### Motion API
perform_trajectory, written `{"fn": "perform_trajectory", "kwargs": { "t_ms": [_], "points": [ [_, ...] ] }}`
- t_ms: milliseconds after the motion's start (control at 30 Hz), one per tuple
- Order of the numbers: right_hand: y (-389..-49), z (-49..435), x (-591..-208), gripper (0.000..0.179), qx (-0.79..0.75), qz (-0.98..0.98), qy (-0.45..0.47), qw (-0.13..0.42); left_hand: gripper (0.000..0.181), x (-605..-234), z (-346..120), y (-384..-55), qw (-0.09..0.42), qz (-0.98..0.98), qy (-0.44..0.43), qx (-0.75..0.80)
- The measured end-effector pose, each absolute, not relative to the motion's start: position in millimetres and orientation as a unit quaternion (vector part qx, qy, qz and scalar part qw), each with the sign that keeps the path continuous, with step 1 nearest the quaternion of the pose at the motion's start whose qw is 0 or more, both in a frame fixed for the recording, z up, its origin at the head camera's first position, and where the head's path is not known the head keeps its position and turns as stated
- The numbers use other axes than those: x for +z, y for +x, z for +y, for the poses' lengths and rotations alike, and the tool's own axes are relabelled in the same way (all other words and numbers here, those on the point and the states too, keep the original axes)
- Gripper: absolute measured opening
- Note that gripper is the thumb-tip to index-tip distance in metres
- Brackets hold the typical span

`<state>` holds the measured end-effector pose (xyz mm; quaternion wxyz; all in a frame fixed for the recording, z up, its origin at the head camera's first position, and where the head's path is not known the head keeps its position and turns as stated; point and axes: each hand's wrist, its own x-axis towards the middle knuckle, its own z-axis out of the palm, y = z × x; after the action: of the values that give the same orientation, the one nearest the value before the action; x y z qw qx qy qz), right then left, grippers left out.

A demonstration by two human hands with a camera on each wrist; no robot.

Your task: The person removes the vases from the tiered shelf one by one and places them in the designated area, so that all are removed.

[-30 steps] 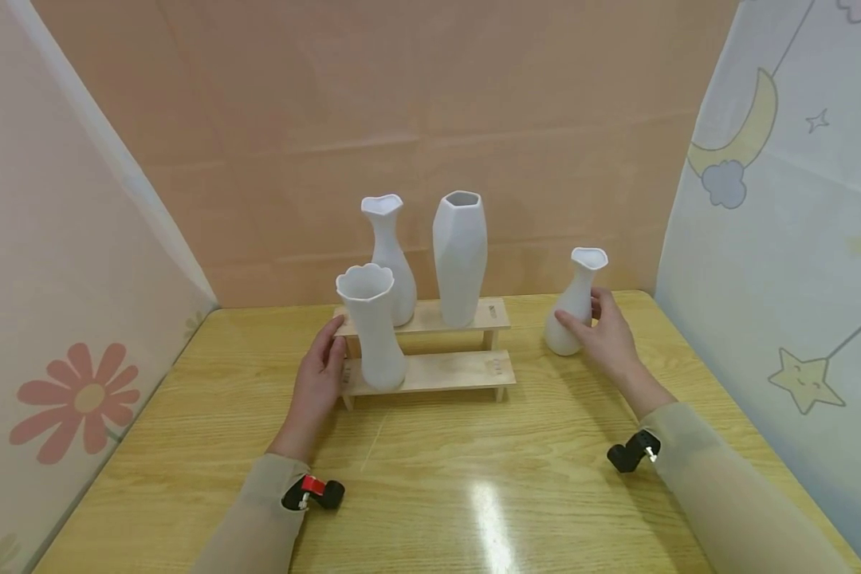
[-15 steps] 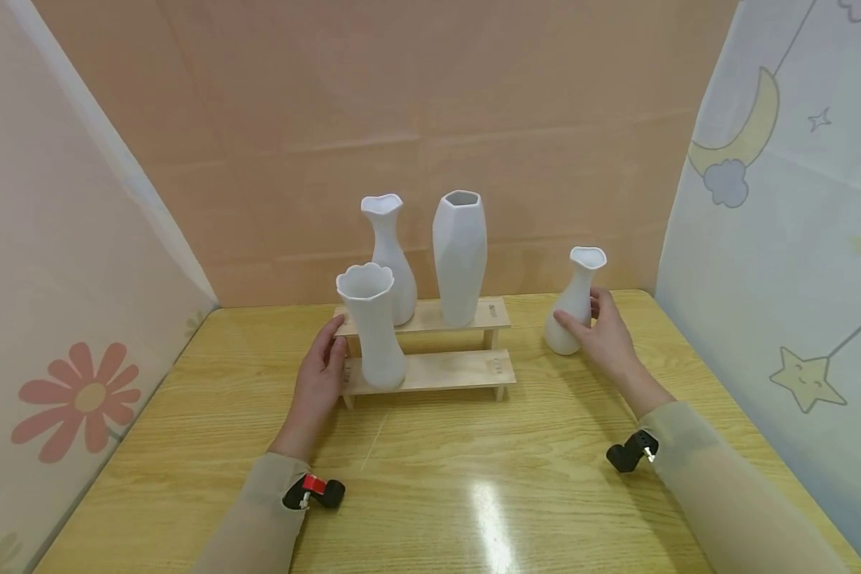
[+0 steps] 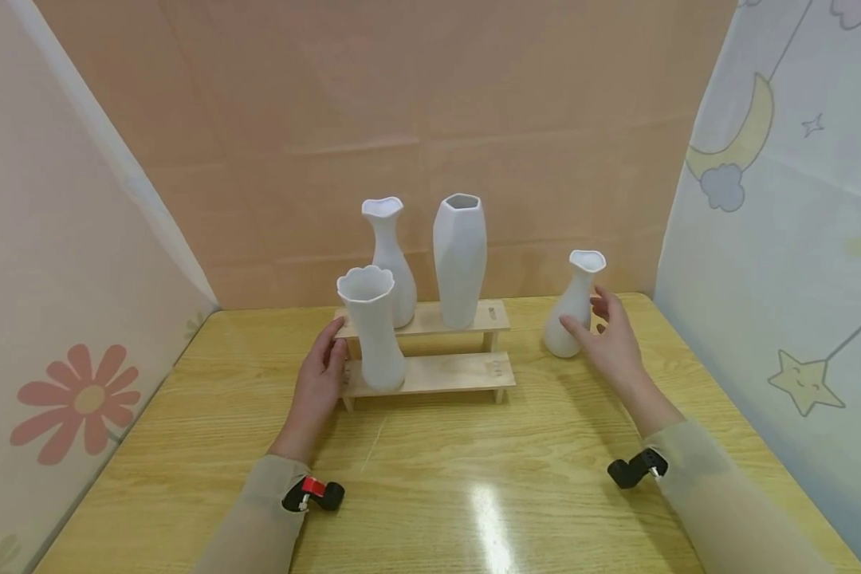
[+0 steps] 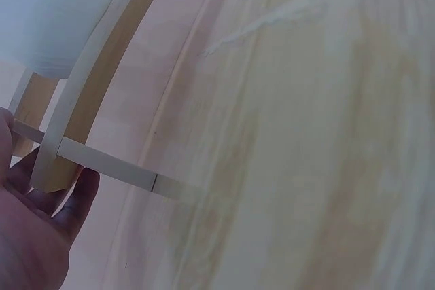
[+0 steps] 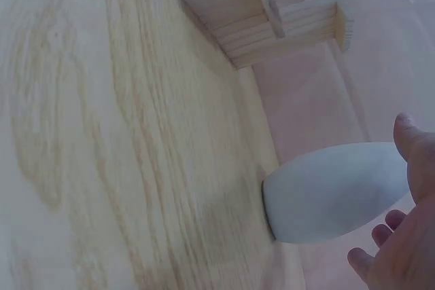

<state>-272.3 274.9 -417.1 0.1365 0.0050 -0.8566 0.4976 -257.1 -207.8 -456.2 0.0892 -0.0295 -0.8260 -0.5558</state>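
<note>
A two-tier wooden stand (image 3: 452,372) is on the table, and my left hand (image 3: 319,387) grips its left end. In the left wrist view, fingers (image 4: 80,198) curl around the end of a wooden board (image 4: 102,76). To the right of the stand, a white narrow-necked vase (image 3: 565,317) stands upright on the table. Beside it is my right hand (image 3: 612,347), with thumb and fingers spread around its right side. The right wrist view shows a gap between the fingers (image 5: 360,259) and the vase's lower body (image 5: 333,195).
On the upper tier stand a white wavy-rimmed vase (image 3: 396,275) and a tall faceted vase (image 3: 461,259). A scallop-rimmed vase (image 3: 376,343) occupies the lower tier's left end. A fabric backdrop (image 3: 416,96) rises behind the wooden table (image 3: 430,470).
My right hand's fingers have loosened and drawn slightly back to the right from the narrow-necked vase, which stays in place. The left hand has kept its hold on the stand.
</note>
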Motion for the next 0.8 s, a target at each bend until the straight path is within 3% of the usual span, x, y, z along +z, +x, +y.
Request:
{"fn": "perform_trajectory", "kwargs": {
  "t_ms": [433,800],
  "points": [
    [-225,280,-394,0.097,0.498,-0.850,-0.012,0.171,0.053,-457,-208,-254,0.096,-0.827,-0.031,-0.552],
    [-196,252,-364,0.087,0.494,-0.843,0.040,0.209,0.054,-454,-208,-254,0.092,-0.832,-0.028,-0.546]
  ]
}}
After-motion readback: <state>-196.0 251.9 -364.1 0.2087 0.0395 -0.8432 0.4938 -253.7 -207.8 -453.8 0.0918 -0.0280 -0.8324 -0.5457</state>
